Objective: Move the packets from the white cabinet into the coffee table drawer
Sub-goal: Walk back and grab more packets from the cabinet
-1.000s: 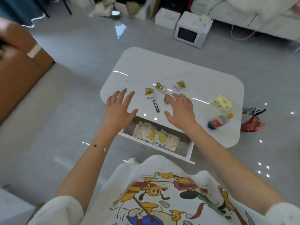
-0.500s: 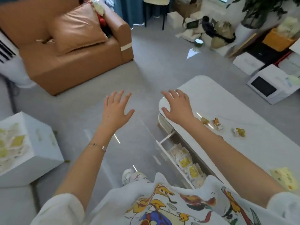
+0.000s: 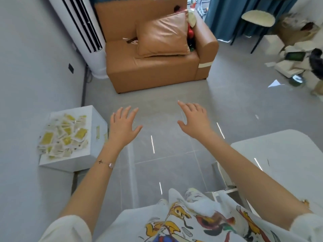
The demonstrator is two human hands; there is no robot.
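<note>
Plainly, nothing is held in either grip: the left hand [image 3: 122,126] is spread wide, fingers straight and apart, palm down above the grey tiled floor [image 3: 166,154], and the right hand [image 3: 194,119] is spread wide in the same way, a gap of bare floor being seen between the two. A thin bracelet [image 3: 106,163] is worn on the left wrist.

Just left of the left hand, the packets [image 3: 64,135] are seen heaped in a loose pile on top of the white cabinet [image 3: 70,163], which is set low against the wall; many are pale with yellow centres. None is touched by either hand.

At the lower right, a rounded corner of the white coffee table [image 3: 283,154] is shown beyond the right forearm. Beneath that corner a white edge of the drawer [image 3: 225,179] is glimpsed, its inside being hidden.

Farther off, a tan sofa [image 3: 157,70] with a matching cushion [image 3: 162,34] is placed beside a tall white air conditioner [image 3: 83,32].
</note>
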